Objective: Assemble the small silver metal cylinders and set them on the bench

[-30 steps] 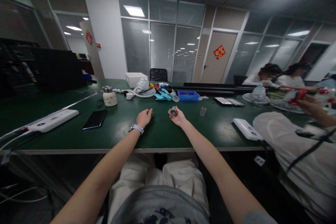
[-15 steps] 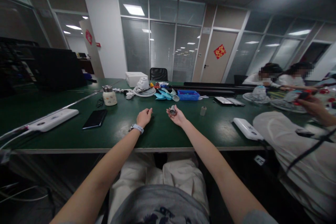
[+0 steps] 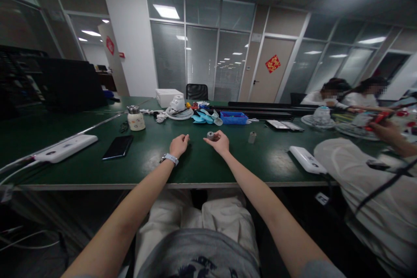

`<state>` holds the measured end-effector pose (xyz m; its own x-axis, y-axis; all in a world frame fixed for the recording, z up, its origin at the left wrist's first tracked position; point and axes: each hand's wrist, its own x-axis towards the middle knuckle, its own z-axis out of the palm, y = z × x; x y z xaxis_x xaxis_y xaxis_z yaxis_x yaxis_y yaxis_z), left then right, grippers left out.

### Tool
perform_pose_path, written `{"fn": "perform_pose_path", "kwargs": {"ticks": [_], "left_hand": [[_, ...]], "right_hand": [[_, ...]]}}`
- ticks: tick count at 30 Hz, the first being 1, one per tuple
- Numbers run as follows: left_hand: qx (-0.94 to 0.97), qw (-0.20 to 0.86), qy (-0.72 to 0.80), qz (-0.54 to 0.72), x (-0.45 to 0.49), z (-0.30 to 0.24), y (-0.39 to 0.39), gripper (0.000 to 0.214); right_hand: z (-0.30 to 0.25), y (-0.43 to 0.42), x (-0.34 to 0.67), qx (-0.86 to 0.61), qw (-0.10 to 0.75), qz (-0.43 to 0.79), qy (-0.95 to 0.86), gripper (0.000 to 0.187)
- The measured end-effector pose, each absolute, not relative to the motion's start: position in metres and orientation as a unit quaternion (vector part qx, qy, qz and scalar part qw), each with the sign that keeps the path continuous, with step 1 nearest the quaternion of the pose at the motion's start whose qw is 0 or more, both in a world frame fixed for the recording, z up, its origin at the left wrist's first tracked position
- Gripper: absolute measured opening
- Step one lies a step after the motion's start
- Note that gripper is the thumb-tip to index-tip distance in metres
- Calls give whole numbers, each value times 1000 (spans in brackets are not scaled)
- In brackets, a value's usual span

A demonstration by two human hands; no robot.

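Note:
My right hand rests on the green table, its fingers closed round a small grey cylindrical part. Beside it my left hand lies on the table with a watch on the wrist. Its fingers are curled in a loose fist, and whether anything is in them I cannot make out. A second small grey cylinder stands on the table to the right of my right hand. Farther back lie a white fan guard, light-blue fan blades and a blue tray.
A black phone, a white power strip and a white jar sit on the left. Another power strip lies on the right. A person in white sits close on my right; two more people sit at the far right.
My right hand has turned over from palm-up to palm-down and shifted slightly left with the grey part. The left hand has stayed put.

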<state>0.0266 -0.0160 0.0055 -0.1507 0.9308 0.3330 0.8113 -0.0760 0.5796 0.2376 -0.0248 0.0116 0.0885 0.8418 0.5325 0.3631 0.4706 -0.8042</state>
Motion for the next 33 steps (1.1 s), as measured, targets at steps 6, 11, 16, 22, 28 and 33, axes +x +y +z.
{"fn": "perform_pose_path", "kwargs": {"ticks": [6,11,16,22,28,33], "left_hand": [[645,87,676,346,27,6,-17,44],[648,82,674,344,27,7,-17,43],[649,78,677,339,27,7,-18,42],[648,83,674,344,27,6,-17,41],[648,86,674,344,27,7,-18,41],[648,89,673,345,27,7,-18,41]], "right_hand": [[14,-28,239,-477,543,141,-677,32],[9,-22,241,-452,562,147,-677,28],[8,-18,241,-435,561,161,-686,30],[9,-18,242,-426,571,141,-687,36],[8,-14,240,-440,590,194,-648,41],[4,-3,235,-440,611,330,-570,28]]}}
